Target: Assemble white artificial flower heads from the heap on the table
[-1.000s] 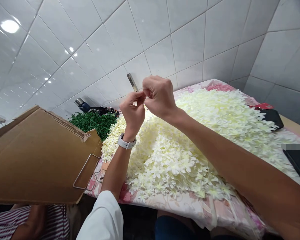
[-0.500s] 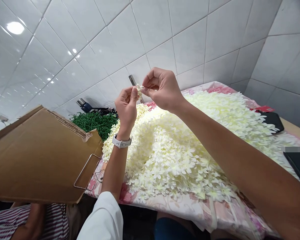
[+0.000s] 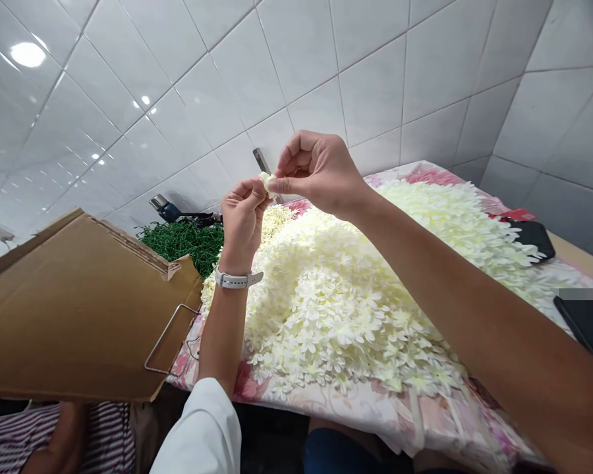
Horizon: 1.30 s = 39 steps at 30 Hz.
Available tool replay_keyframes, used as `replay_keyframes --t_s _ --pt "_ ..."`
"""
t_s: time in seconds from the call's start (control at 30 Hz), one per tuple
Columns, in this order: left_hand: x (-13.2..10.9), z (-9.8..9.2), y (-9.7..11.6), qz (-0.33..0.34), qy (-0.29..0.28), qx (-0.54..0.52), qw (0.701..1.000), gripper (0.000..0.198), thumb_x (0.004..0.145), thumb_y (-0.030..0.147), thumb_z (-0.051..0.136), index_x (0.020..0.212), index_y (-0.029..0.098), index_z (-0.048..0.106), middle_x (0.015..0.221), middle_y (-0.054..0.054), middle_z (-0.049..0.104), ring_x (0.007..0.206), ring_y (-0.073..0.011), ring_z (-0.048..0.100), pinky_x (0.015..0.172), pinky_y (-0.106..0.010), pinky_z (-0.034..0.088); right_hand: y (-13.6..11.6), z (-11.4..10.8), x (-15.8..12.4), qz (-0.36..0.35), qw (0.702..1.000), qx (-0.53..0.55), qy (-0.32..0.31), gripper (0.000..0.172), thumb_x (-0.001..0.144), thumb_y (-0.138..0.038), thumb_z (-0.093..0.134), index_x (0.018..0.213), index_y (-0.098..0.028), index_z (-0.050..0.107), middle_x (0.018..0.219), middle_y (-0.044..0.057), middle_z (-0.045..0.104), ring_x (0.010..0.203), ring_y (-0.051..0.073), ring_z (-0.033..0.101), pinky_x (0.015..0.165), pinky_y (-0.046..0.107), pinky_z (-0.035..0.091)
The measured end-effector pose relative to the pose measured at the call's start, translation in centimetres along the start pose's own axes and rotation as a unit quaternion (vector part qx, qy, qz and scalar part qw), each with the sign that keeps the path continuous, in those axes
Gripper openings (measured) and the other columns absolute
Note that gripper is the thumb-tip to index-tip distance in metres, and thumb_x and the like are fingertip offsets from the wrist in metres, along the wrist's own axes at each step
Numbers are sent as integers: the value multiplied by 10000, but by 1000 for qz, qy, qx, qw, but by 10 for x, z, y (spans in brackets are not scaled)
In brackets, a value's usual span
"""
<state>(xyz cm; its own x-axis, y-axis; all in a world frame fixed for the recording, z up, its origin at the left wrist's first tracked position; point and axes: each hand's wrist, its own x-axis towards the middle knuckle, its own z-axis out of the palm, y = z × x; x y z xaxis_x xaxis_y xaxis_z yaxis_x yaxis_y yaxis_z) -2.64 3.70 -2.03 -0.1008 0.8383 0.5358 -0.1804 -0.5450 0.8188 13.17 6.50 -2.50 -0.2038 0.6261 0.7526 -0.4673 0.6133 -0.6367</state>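
Note:
Raised above the table, my left hand (image 3: pixel 244 207) pinches a small cream-white artificial flower (image 3: pixel 267 183) between thumb and fingers. My right hand (image 3: pixel 319 172) meets it from the right, its thumb and forefinger closed on the same flower. Fingertips cover part of the flower, so its exact shape is hard to make out. Below both hands spreads a large heap of pale yellow-white artificial flowers (image 3: pixel 336 296). Behind my left hand lies a smaller pile of cream buds (image 3: pixel 277 220).
Green wire-like stems (image 3: pixel 182 243) are piled at left, beside a cardboard box (image 3: pixel 89 309) with a metal wire loop (image 3: pixel 165 339). A dark phone (image 3: pixel 536 238) lies at right on the floral tablecloth (image 3: pixel 326 401). Another person's arm (image 3: pixel 64 434) shows at lower left. Tiled wall (image 3: pixel 306 59) stands behind.
Both hands have shifted slightly left, and the left wrist has turned a little. The right thumb now lies straighter along the flower, which is still pinched between them.

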Motion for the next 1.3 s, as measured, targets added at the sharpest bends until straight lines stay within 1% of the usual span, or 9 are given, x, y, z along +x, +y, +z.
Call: replay_keyframes --t_s 0.17,0.27,0.43,0.63,0.77,0.87,1.1,1.2,1.3 --pt "-4 5 2 79 54 94 991 227 703 365 908 684 204 749 631 35 664 598 -50 575 644 -198 510 2 1 1 -2 1000 -11 17 282 734 -200 860 809 -186 590 775 -12 617 734 108 603 722 302 590" --pt "-6 7 5 59 33 67 995 304 629 434 936 713 208 751 668 35 673 639 -51 592 664 -197 511 4 4 1 -4 1000 -21 23 258 769 -203 831 881 -187 600 775 -11 624 716 105 577 695 294 555" --pt "-3 4 4 34 1 6 999 317 547 338 988 665 175 743 670 27 679 645 -43 595 690 -193 521 4 8 -1 -1 1000 -17 10 254 763 -208 832 911 -173 629 754 -22 603 666 80 508 603 256 475" --pt "-2 3 -3 98 61 85 990 173 748 161 825 626 201 709 641 34 650 584 -49 536 618 -198 489 1 12 -3 5 1000 -8 -21 123 823 -219 766 851 -163 661 771 1 634 703 102 564 664 283 526" --pt "-4 6 -1 181 95 155 967 91 857 271 762 773 237 763 777 4 745 634 -82 598 644 -242 516 1 13 -2 -10 999 -45 15 36 872 -163 695 887 -161 663 826 8 655 722 99 570 708 284 530" --pt "-7 8 2 194 113 179 958 132 824 339 810 812 217 759 800 -3 749 670 -87 627 691 -254 533 4 12 -1 -6 997 -70 35 24 917 -155 646 901 -170 653 819 7 626 715 98 543 693 274 517" --pt "-7 11 1 133 42 186 973 375 838 528 759 697 194 663 653 2 651 594 -80 593 611 -237 500 13 9 1 -15 997 -57 47 136 959 -206 635 854 -213 548 773 -7 553 680 104 512 648 270 508" --pt "-6 9 -2 114 10 191 975 385 919 568 640 802 213 735 781 -22 714 699 -86 630 675 -219 521 15 7 1 -14 998 -56 35 207 955 -336 671 857 -229 523 762 -16 532 661 104 490 611 268 471" --pt "-8 10 -3 83 -16 153 985 272 831 481 782 935 230 769 902 -26 757 810 -100 680 761 -226 548 15 8 0 -27 997 -64 26 256 945 -402 679 848 -233 512 775 -13 541 685 111 512 639 280 475"
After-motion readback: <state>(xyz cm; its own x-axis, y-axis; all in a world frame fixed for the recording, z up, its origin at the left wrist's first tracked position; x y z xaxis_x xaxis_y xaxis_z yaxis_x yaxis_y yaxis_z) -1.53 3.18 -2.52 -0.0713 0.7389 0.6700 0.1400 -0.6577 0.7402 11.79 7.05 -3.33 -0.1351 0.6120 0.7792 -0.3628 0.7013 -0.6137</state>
